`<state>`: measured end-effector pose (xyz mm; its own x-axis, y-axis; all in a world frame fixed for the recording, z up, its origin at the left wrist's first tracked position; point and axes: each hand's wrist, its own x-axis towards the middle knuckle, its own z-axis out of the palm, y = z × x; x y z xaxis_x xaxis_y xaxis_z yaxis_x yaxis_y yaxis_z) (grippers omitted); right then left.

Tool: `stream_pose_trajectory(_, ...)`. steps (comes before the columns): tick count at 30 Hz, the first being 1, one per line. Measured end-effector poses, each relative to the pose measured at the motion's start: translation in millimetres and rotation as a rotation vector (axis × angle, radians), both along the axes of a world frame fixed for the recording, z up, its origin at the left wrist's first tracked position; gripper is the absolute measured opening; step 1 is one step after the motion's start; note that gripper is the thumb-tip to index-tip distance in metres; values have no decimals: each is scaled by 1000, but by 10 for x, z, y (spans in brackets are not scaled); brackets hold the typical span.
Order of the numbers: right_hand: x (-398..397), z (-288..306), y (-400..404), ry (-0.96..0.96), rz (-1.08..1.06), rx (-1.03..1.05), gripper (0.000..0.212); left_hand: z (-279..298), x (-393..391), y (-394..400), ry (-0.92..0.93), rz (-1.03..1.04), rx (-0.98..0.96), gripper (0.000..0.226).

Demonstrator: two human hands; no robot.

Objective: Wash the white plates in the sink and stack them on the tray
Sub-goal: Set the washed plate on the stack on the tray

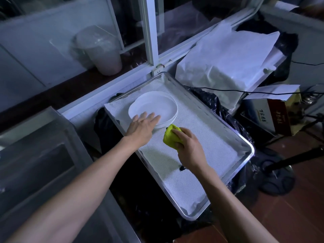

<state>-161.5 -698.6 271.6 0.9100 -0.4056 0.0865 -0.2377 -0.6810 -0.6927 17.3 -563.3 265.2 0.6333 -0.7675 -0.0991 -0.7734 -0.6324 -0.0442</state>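
White plates [156, 104] sit stacked at the far end of a metal tray [245, 146] lined with a white cloth. My left hand [142, 125] lies with straight fingers on the near rim of the top plate. My right hand [189, 146] grips a yellow-green sponge [171, 135] just to the right of the stack, low over the tray's cloth. The steel sink [43, 155] is at the lower left; its inside is dark and I see no plates in it.
A window frame [150, 41] and sill run behind the tray, with a plastic tub [103, 51] behind the glass. White sacks [224, 58] and a cardboard box [278, 114] stand to the right. Black bags lie under the tray. A dark stand base [275, 179] sits on the floor.
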Motion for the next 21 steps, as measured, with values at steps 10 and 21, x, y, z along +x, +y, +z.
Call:
stream_pose_trajectory(10, -24, -219, -48, 4, -8, 28, 55, -280, 1, -36, 0, -58, 139, 81)
stream_pose_trajectory(21, -34, -288, -62, 49, -23, 41, 56, -266, 152, -128, 96, -43, 166, 60)
